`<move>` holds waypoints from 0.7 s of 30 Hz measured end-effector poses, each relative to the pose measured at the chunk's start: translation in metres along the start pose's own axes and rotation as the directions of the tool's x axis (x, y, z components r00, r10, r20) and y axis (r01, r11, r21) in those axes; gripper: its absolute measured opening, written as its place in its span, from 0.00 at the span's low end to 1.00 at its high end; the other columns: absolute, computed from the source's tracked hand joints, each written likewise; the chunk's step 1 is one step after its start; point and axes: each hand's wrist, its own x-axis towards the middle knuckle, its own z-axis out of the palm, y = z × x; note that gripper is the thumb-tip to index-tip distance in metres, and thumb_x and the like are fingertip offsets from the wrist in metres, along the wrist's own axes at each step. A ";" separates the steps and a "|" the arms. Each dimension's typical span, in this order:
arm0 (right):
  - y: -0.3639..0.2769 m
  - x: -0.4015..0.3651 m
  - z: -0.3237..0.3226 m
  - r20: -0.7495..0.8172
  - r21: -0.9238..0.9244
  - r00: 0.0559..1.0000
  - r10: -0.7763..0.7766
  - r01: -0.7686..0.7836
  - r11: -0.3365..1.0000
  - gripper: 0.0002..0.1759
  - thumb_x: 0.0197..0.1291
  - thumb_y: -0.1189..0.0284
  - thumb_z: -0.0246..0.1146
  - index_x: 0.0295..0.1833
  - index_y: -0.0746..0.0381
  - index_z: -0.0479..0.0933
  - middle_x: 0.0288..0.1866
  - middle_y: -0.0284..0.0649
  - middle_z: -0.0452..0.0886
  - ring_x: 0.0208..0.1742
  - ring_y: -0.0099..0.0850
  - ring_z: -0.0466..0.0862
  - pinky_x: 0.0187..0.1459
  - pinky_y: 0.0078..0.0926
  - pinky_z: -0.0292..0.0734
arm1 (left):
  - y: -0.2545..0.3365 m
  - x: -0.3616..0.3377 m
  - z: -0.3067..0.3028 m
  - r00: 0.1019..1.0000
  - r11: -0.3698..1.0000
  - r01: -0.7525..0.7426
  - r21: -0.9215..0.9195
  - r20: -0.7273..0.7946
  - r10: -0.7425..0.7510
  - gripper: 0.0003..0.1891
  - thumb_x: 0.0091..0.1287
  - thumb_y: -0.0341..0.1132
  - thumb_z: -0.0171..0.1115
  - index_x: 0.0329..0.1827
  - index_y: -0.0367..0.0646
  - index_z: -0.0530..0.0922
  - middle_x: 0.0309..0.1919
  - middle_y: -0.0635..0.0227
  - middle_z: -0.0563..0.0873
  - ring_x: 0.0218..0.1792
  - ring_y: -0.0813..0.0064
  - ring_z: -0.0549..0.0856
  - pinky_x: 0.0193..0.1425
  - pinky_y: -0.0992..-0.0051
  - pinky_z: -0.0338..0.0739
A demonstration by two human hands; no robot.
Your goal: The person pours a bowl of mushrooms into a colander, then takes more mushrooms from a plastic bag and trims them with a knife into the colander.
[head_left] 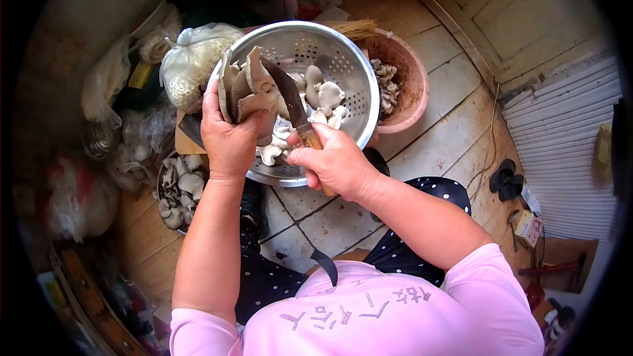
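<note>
My left hand (231, 137) is wrapped round a cluster of grey mushrooms (245, 86), held over the left side of a metal colander (359, 79). A knife (290, 95) with a dark blade and a wooden handle is gripped in my right hand (333, 160). Its blade slants up and left against the mushroom cluster; whether it cuts in cannot be made out. Loose pale mushrooms (326, 95) lie in the colander beneath both hands.
Right of the colander stands a pink basin (419, 82) with mushroom pieces. A bowl of mushrooms (179, 191) sits at the lower left, a filled plastic bag (191, 66) at the upper left. Black slippers (506, 180) lie on the tiled floor (438, 145) at the right.
</note>
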 end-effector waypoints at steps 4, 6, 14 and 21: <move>-0.001 -0.004 0.000 0.008 0.004 1.000 0.016 -0.016 1.000 0.17 0.60 0.70 0.64 0.51 0.66 0.73 0.30 0.33 0.78 0.19 0.17 0.73 0.21 0.16 0.68 | 0.001 -0.001 0.002 0.998 0.996 -0.055 0.075 -0.009 0.056 0.39 0.50 0.22 0.71 0.69 0.37 0.66 0.54 0.65 0.82 0.52 0.74 0.82 0.58 0.74 0.78; -0.001 -0.005 0.000 0.002 0.045 1.000 0.019 -0.019 0.999 0.17 0.60 0.70 0.64 0.52 0.66 0.72 0.32 0.35 0.79 0.20 0.17 0.74 0.22 0.16 0.68 | 0.001 -0.001 0.003 0.998 0.996 -0.063 0.067 -0.008 0.064 0.39 0.50 0.23 0.71 0.69 0.37 0.66 0.54 0.65 0.82 0.52 0.74 0.82 0.58 0.74 0.78; 0.002 -0.006 0.000 0.069 0.062 0.997 0.022 -0.026 0.998 0.17 0.64 0.71 0.60 0.54 0.66 0.69 0.37 0.41 0.80 0.20 0.19 0.75 0.23 0.17 0.72 | 0.009 -0.006 0.008 0.993 0.975 -0.107 0.193 -0.031 0.115 0.38 0.50 0.23 0.70 0.69 0.40 0.68 0.54 0.63 0.82 0.54 0.71 0.82 0.60 0.72 0.77; -0.005 -0.007 -0.001 0.018 -0.016 0.998 0.063 -0.063 0.998 0.15 0.64 0.71 0.59 0.52 0.67 0.69 0.36 0.44 0.82 0.20 0.21 0.78 0.22 0.19 0.75 | 0.007 -0.015 0.016 0.973 0.965 -0.217 0.145 0.109 0.203 0.32 0.55 0.23 0.68 0.66 0.41 0.70 0.51 0.64 0.83 0.50 0.73 0.83 0.57 0.74 0.77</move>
